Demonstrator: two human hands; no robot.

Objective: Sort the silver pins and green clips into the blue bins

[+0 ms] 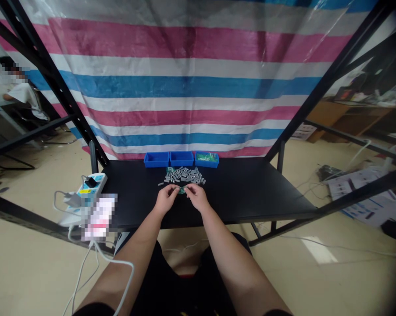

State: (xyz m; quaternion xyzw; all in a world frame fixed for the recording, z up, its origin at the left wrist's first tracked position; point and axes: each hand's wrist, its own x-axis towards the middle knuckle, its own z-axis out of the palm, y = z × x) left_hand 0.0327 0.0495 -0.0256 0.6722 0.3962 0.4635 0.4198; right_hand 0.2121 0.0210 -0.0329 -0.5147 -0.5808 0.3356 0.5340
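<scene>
Most of a small green board (182, 191) is hidden by fingertips, and its details cannot be made out. A thing (99, 218) at the left of the black table (247, 188) is blurred over by pixels. The board is held near the table's front edge, before a pile of grey parts (184, 174), pinched between closed thumb and fingers of the left hand (166, 197) and right hand (198, 196).

black sleeves (94, 310) leave both forearms (229, 250) bare.

No lettering, numbers or signs legible; yellow label (85, 191) on the white power strip (99, 179) too small to read.
</scene>
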